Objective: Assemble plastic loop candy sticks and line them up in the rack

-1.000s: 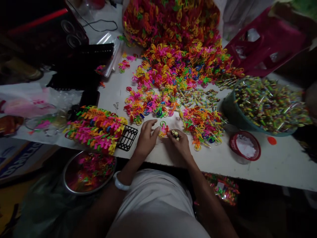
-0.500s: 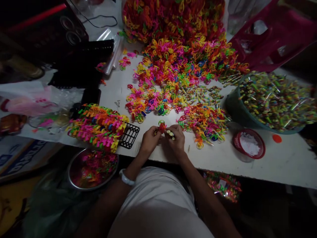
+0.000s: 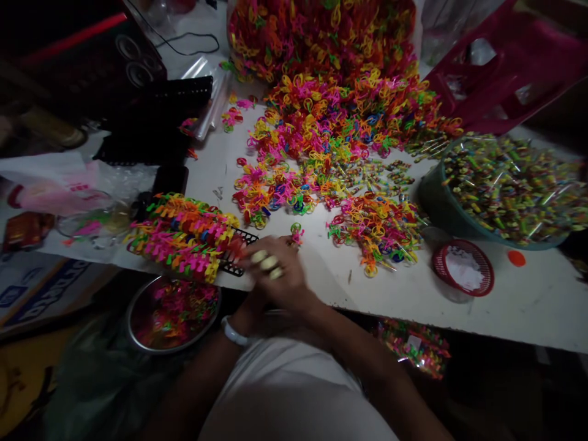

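My right hand [image 3: 271, 272] reaches left across my body, smeared by motion, fingers curled over the right end of a black grid rack [image 3: 242, 239]. A reddish blur at its fingertips looks like the red plastic ring [image 3: 236, 248]. Rows of bright plastic rings [image 3: 184, 236] fill the rack. My left hand is hidden under the right forearm; only its wrist with a white bracelet [image 3: 232, 331] shows. One small ring [image 3: 296, 233] lies alone on the white table [image 3: 505, 306].
A big heap of coloured rings [image 3: 331, 122] spreads across the table's middle, with a smaller pile [image 3: 376, 229] nearer. A teal basin [image 3: 429, 199] of wrapped sticks and a small red basket [image 3: 463, 267] stand on the right. A metal bowl [image 3: 133, 331] sits below left.
Both hands were together pinching a red ring at the table's front edge. My right hand has swung left to the rack; the left hand has slipped out of sight beneath it.
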The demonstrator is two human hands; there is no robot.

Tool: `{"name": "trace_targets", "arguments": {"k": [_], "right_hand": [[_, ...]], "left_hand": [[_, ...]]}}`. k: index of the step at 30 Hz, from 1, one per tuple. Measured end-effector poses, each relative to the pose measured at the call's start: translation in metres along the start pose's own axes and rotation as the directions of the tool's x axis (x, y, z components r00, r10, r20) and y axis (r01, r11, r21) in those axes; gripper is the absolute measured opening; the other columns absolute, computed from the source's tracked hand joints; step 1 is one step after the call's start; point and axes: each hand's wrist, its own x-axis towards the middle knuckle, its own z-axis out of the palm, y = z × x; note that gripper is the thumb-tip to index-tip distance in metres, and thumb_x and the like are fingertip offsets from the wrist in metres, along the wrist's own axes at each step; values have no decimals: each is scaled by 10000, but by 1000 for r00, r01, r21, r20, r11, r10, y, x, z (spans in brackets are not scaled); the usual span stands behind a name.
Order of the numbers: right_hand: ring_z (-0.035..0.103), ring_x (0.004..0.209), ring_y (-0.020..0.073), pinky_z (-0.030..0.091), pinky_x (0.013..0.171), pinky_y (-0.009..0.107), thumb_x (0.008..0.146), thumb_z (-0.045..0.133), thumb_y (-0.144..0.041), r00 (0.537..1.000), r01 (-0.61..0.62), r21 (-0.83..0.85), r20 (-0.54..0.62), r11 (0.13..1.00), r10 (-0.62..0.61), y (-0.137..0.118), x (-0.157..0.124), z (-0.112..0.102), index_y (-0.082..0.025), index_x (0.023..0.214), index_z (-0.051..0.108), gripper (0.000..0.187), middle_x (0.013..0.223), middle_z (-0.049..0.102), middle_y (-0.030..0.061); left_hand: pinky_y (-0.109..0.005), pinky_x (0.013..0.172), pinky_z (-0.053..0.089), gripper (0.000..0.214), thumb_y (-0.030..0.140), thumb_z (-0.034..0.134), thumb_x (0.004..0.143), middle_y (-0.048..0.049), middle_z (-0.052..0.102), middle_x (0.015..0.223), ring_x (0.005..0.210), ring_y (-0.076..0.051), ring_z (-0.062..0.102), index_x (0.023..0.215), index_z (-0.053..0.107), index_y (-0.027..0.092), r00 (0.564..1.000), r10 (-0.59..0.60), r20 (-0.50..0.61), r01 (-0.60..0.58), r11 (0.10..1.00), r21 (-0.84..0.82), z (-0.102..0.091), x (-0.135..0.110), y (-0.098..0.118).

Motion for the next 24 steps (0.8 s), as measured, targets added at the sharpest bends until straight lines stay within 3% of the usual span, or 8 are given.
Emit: {"name": "trace_targets", "arguments": {"k": [2, 4, 7, 10, 14, 16, 19, 24], "right_hand": [[626, 978, 181, 500, 879, 301, 860, 609, -248, 956, 143, -10, 262, 990, -136, -7, -3, 28, -228, 1027, 671, 179, 1022, 685, 36], [633, 975, 187, 504, 873, 309, 852, 604, -205, 949, 134, -97, 299, 986, -99, -2, -7, 32, -221, 1080, 669, 238, 1033, 694, 45], [643, 896, 199, 507, 826, 324, 843, 599, -240, 999, 4, -227, 40, 974, 5, 20, -9, -9, -212, 1018, 694, 201, 958, 708, 52], [632, 870, 189, 500, 780, 303, 844, 603, -308, 970, -168, -289, -220, 943, 105, 41, -3, -67, -213, 1037, 687, 231, 993, 694, 58], [573, 647, 146, 444, 593, 254, 792, 665, -422, 928, -352, -252, -217, 901, 302, 50, 3, -104, -188, 823, 684, 237, 775, 673, 24], [484, 506, 112, 380, 500, 236, 785, 663, -470, 883, -438, -127, -250, 890, 398, 50, 1, -102, -180, 676, 620, 312, 566, 573, -19], [440, 443, 91, 323, 432, 222, 774, 662, -508, 794, -476, 173, -337, 863, 505, 52, -6, -86, -174, 706, 595, 348, 540, 555, -31], [459, 446, 90, 333, 419, 215, 758, 678, -498, 783, -490, 343, -232, 802, 577, 54, -23, -66, -155, 825, 617, 354, 588, 587, -19]], "left_hand": [[-242, 597, 521, 152, 255, 594, 801, -18, 675, 726, 620, -139, 606, 891, 650, 145, 999, -28, 28, 30, 996, -85, 1, 0, -5], [-235, 591, 500, 200, 269, 649, 783, -18, 675, 737, 615, -130, 609, 947, 624, 157, 997, -56, 49, 65, 976, -207, -2, 0, -8], [-245, 634, 495, 296, 337, 722, 722, -39, 678, 835, 717, -151, 629, 940, 619, 164, 995, -54, 89, 81, 938, -336, -10, -3, -8], [-245, 615, 474, 344, 410, 731, 707, -35, 669, 843, 733, -157, 619, 931, 636, 167, 984, -23, 176, 80, 942, -326, -13, -5, -1], [-229, 625, 447, 395, 438, 743, 704, -20, 668, 838, 713, -129, 607, 980, 638, 175, 949, 10, 316, 60, 976, -211, -10, -4, 8], [-237, 713, 466, 446, 401, 771, 693, -27, 682, 943, 820, -137, 628, 1050, 601, 194, 963, 40, 268, 39, 958, -284, -7, -4, 11], [-259, 808, 475, 499, 342, 806, 673, -39, 678, 1028, 913, -145, 632, 1084, 566, 195, 977, 38, 210, 63, 888, -455, 1, -8, 12], [-231, 571, 440, 337, 373, 796, 665, 26, 603, 725, 567, -85, 521, 834, 598, 159, 984, -36, 176, 134, 800, -585, 12, -14, 9]]}}
